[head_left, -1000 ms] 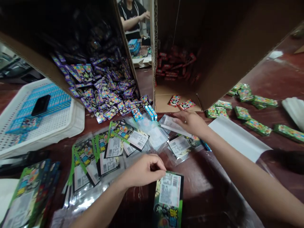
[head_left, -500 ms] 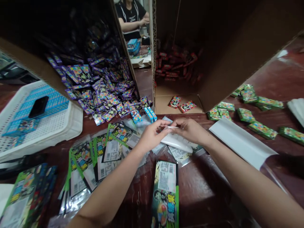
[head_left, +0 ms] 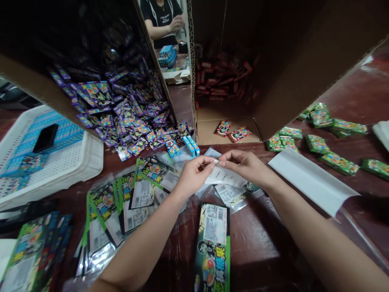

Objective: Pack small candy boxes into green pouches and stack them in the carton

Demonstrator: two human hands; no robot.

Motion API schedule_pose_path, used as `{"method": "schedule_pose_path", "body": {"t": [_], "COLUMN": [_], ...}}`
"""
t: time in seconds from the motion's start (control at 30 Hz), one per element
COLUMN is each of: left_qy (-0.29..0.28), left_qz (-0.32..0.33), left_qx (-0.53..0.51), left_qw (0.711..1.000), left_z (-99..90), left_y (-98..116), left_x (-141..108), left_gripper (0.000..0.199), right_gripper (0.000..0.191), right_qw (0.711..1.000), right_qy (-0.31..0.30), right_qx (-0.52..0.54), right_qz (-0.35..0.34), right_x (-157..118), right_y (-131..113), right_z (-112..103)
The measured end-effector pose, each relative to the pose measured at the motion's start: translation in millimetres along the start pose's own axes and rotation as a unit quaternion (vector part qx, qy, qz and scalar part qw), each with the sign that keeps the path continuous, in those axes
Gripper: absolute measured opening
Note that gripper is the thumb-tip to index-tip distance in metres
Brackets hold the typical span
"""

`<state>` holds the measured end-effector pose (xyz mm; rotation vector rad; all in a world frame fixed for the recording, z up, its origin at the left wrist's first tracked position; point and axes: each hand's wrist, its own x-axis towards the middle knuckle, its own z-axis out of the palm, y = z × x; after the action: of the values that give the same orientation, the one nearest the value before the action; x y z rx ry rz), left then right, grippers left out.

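My left hand (head_left: pixel 193 175) and my right hand (head_left: pixel 247 165) meet in the middle, thumbs and fingers pinched together at the top of a thin white sheet (head_left: pixel 226 177). Small rows of printed marks show on the sheet, which slants down to the right below my fingers. Under it lies a clear bag with a printed card (head_left: pixel 231 195). Closer to me, a green and black printed candy packet (head_left: pixel 213 247) lies lengthwise. Several similar packets in clear bags (head_left: pixel 142 192) fan out beside my left forearm.
Two cardboard boxes stand open ahead: purple candy packs (head_left: pixel 133 117) spill from the left one, and red packs (head_left: pixel 223 128) lie in the right. Green packs (head_left: pixel 338 162) and a white paper sheet (head_left: pixel 310 180) are rightward. A white basket (head_left: pixel 94 156) holds a phone (head_left: pixel 45 138). Another person (head_left: pixel 162 24) works behind.
The white sheet has turned in my fingers, so its printed marks now show. My hands stay close together, still pinching. The view has shifted slightly.
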<state>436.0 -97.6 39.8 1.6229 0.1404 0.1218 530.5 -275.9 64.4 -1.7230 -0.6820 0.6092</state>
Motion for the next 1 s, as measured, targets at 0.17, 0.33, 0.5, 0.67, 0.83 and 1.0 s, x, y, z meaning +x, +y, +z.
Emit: {"method": "schedule_pose_path", "body": {"t": [0.17, 0.33, 0.5, 0.67, 0.83, 1.0], "left_qy": [0.01, 0.026, 0.021, 0.057, 0.068, -0.449], "left_qz": [0.003, 0.007, -0.025, -0.019, 0.148, 0.27], "left_qx": [0.011, 0.041, 0.061, 0.174, 0.383, 0.396], "left_qw": [1.0, 0.999, 0.998, 0.983, 0.909, 0.754], "left_z": [3.7, 4.3, 3.3, -4.6, -2.8, 5.0], "left_y": [4, 3, -1, -5, 14, 26], "left_x": [-1, 1, 1, 5, -28, -106], "left_gripper": [0.016, 0.016, 0.039, 0.05, 0.039, 0.048], "right_gripper": [0.033, 0.032, 0.027, 0.012, 0.01, 0.009], "right_qw": [0.995, 0.995, 0.992, 0.97, 0.956, 0.968], "right_qy": [0.016, 0.014, 0.028, 0.158, 0.277, 0.249], "right_qx": [-0.085, -0.089, -0.101, -0.098, -0.002, 0.024], "right_qz": [-0.05, -0.054, -0.076, -0.157, -0.091, -0.004], "right_x": [-4, -5, -2, -8, -56, -133], "right_y": [2, 5, 8, 2, -10, -2], "right_z": [3, 5, 5, 4, -2, 16]}}
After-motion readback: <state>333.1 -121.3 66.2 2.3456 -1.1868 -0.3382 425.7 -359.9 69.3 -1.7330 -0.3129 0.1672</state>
